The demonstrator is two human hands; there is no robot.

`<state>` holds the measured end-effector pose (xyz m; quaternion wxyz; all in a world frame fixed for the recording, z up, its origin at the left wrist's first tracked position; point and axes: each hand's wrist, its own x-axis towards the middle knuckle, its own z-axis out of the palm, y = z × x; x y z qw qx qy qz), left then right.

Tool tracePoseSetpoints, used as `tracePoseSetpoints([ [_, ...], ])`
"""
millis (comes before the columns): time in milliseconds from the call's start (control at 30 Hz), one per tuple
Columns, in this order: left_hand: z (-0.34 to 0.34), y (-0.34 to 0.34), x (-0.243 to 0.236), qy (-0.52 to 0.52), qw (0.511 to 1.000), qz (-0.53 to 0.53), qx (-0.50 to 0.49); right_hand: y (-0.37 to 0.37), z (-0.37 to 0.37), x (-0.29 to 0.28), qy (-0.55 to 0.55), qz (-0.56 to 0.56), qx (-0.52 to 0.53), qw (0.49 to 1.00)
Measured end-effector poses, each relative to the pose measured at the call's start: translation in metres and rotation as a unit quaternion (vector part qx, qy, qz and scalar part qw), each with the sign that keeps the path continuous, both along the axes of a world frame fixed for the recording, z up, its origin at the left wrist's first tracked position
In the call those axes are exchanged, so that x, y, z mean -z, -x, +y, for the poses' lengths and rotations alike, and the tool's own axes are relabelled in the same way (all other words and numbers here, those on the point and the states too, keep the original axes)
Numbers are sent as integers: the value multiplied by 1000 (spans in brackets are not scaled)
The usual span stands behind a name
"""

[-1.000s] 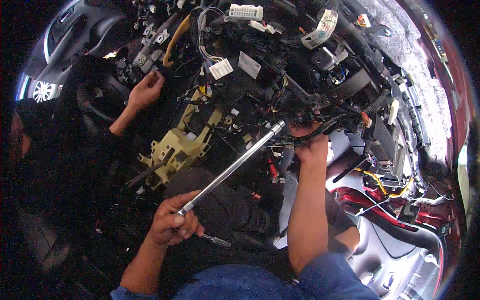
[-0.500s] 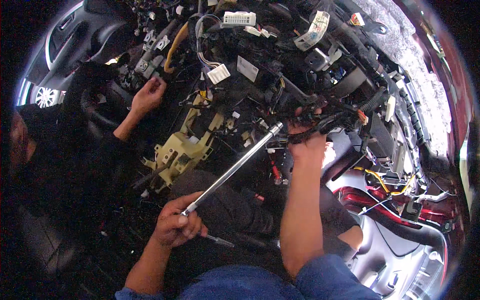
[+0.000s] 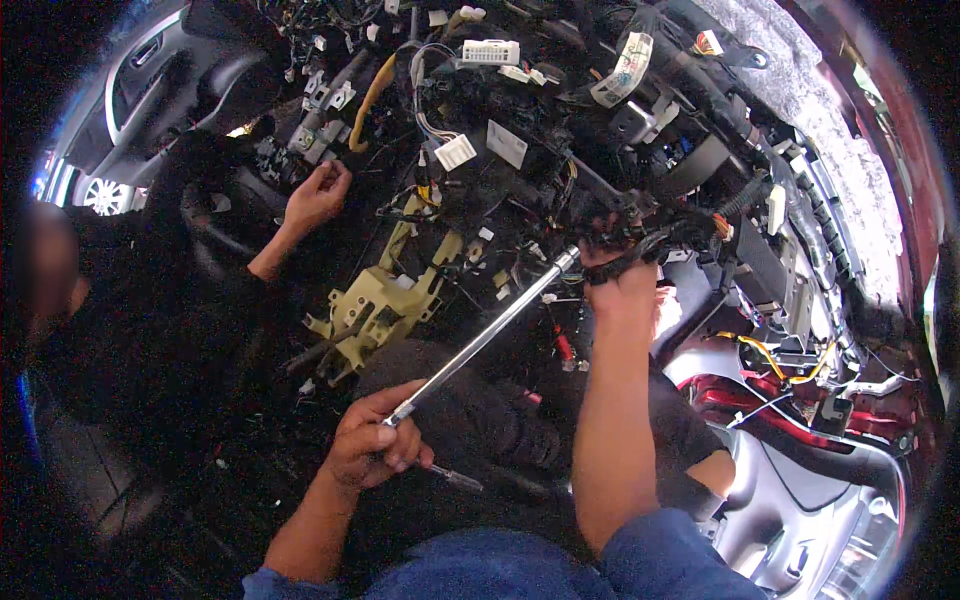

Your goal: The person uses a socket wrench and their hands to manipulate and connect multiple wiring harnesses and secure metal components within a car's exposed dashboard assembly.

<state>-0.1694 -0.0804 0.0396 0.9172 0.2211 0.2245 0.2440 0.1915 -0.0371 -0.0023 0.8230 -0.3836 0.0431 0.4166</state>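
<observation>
My left hand (image 3: 378, 440) is closed round a socket wrench with a long chrome extension bar (image 3: 490, 335). The end of its handle (image 3: 458, 479) pokes out below my fist. Up and to the right slants the bar, its socket end (image 3: 568, 256) beside my right hand (image 3: 622, 285). That hand reaches into the dark wiring harness (image 3: 640, 250), with cables lying across it. Its fingers are mostly hidden there, so whether they grip anything is unclear.
Left of the bar lies a yellowish plastic bracket (image 3: 385, 305). A white connector (image 3: 454, 152) hangs on wires above it. At the left, a co-worker's hand (image 3: 318, 195) is near a metal column part (image 3: 315, 138). A car door panel (image 3: 800, 510) stands at lower right.
The whole scene has shifted slightly to the right in view. My left hand still holds the socket wrench, and my right hand stays at the harness.
</observation>
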Motion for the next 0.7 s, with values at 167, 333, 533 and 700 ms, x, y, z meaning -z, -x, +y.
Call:
tracePoseSetpoints([
  [167, -3, 2, 5, -11, 1000, 22, -11, 2, 0, -1, -67, -7, -8, 998],
  [333, 0, 1, 2, -14, 1000, 12, -1, 4, 6, -6, 3, -2, 19, 1000],
  [533, -2, 1, -1, -25, 999, 23, -5, 13, 4, -15, 33, -27, 22, 999],
  [700, -3, 0, 0, -18, 999, 26, -10, 13, 5, -23, 33, -42, 41, 998],
])
